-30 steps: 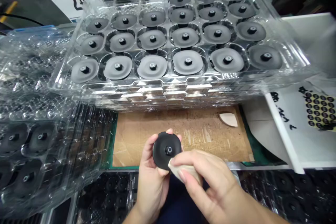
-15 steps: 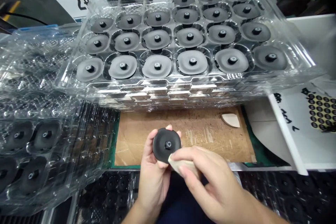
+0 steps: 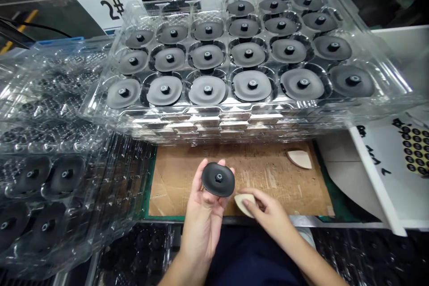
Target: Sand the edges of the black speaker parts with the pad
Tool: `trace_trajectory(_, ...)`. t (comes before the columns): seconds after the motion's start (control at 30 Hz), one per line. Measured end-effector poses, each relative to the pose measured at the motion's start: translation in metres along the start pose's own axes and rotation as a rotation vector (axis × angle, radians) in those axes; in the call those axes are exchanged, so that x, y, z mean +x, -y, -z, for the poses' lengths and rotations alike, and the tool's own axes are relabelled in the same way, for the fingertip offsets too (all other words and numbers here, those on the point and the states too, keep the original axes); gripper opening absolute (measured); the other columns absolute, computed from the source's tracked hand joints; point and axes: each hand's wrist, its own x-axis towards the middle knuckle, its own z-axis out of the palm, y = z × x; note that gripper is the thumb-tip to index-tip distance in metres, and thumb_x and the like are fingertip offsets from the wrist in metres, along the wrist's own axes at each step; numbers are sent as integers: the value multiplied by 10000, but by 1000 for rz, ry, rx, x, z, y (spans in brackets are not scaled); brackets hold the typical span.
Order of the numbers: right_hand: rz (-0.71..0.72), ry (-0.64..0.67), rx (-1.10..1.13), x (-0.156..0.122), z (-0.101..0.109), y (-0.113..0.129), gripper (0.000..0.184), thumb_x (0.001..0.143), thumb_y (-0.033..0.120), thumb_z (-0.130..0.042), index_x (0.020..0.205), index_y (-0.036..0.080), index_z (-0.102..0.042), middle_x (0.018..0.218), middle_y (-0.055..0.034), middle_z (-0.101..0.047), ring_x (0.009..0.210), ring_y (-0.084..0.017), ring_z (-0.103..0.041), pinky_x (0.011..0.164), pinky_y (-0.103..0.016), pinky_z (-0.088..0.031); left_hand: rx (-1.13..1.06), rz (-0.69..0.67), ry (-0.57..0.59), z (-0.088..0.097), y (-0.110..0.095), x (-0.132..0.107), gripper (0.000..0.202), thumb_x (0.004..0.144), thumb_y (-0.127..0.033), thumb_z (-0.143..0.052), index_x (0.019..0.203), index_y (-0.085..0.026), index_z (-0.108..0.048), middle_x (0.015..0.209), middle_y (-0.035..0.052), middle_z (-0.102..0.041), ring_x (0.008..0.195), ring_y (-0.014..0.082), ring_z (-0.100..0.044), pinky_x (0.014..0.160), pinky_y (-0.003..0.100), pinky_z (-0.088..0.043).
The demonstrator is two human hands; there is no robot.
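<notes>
Black, rounded-square disc (image 3: 211,187) with a short central hub, its hub face turned upward and toward the viewer at a slight tilt. The disc lies at the fingertip end of the left hand (image 3: 205,216), raised above the palm: fingers curl behind it, their tips showing at the left edge and beyond the far and right edges, with the thumb by the near edge. The grip is thus closed about the rim, leaving the hub exposed.

Just beside the near right edge of the disc, and apart from it, is a cream pad (image 3: 244,205), pinched between thumb and forefinger of the right hand (image 3: 268,209). The pad's pointed side faces the disc.

Beneath the hands, a brown cardboard sheet (image 3: 174,174) lies over a green surface (image 3: 151,187); a second, wedge-shaped pad (image 3: 300,159) rests near its right end.

Beyond the cardboard, a clear plastic tray (image 3: 231,108) tops a stack of similar ones. It carries further discs, hubs up: three rows of six, and three in the right half of the back row. Behind it stand white paper signs, the left sign (image 3: 89,2) reading "2#".

At left, more clear trays (image 3: 80,178) hold discs; at right, a white box (image 3: 393,201) with handwriting borders a sheet of round black stickers (image 3: 415,149).
</notes>
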Motion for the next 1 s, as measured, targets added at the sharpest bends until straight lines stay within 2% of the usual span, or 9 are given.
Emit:
trace_trajectory(0.13,45,-78,77,5,19,45,266,872,374,-502,1046,191,-587,912,-61,-693,737,-172,-660,616,-258,-524,39,41,10,-2,2,-2,590,623,-376,-788,1175,-297,-596,1213,71,-662,1079,247,-632,869,287,-524)
trace_trajectory(0.23,329,-113,61,5,23,92,193,889,286,-514,1045,202,-594,937,-49,-663,804,-157,-637,681,-248,-512,77,97,30,-2,4,-6,633,578,-387,-816,1164,-248,-622,1158,67,-681,1024,209,-641,802,215,-530)
trace_trajectory(0.3,525,-56,-32,5,22,115,195,897,198,-485,1040,170,-616,916,-60,-651,825,-157,-620,730,-259,-498,102,177,27,0,4,-9,576,597,-370,-812,1131,-227,-650,1082,65,-704,961,190,-653,765,195,-532)
trace_trajectory(0.37,568,124,-111,6,21,126,190,895,127,-470,987,155,-633,885,-45,-652,814,-138,-611,740,-236,-482,118,228,-13,2,2,-11,535,612,-334,-812,1116,-240,-658,1071,58,-708,941,186,-658,769,211,-539)
trace_trajectory(0.47,507,311,-167,7,21,128,186,872,64,-496,894,172,-646,848,-1,-648,769,-101,-599,710,-190,-457,108,185,-56,2,-1,-12,485,583,-289,-833,1045,-253,-687,1034,32,-718,882,161,-665,735,204,-546)
trace_trajectory(0.6,616,7,-128,-1,19,125,207,892,114,-456,997,112,-634,826,-54,-623,748,-143,-581,714,-250,-469,85,212,36,-2,-3,-14,385,587,-297,-831,954,-247,-725,797,-12,-726,723,102,-655,711,166,-526)
trace_trajectory(0.77,504,251,-127,-8,25,127,193,879,73,-483,906,172,-647,837,-7,-640,752,-100,-597,688,-181,-460,95,193,49,-3,-4,-16,529,498,-300,-869,1004,-278,-716,1018,10,-733,926,174,-666,804,209,-525)
trace_trajectory(0.9,646,-25,-162,-7,23,129,222,904,120,-440,1016,101,-630,841,-66,-632,756,-147,-593,704,-248,-470,103,236,95,-7,-2,-21,370,533,-319,-852,880,-242,-747,827,2,-741,802,155,-679,770,211,-533)
trace_trajectory(1.0,624,171,-148,-16,34,125,196,890,93,-463,977,136,-634,844,-39,-645,764,-123,-598,704,-208,-468,96,252,86,-10,-4,-25,496,500,-303,-866,976,-272,-729,980,15,-745,897,162,-674,824,208,-516)
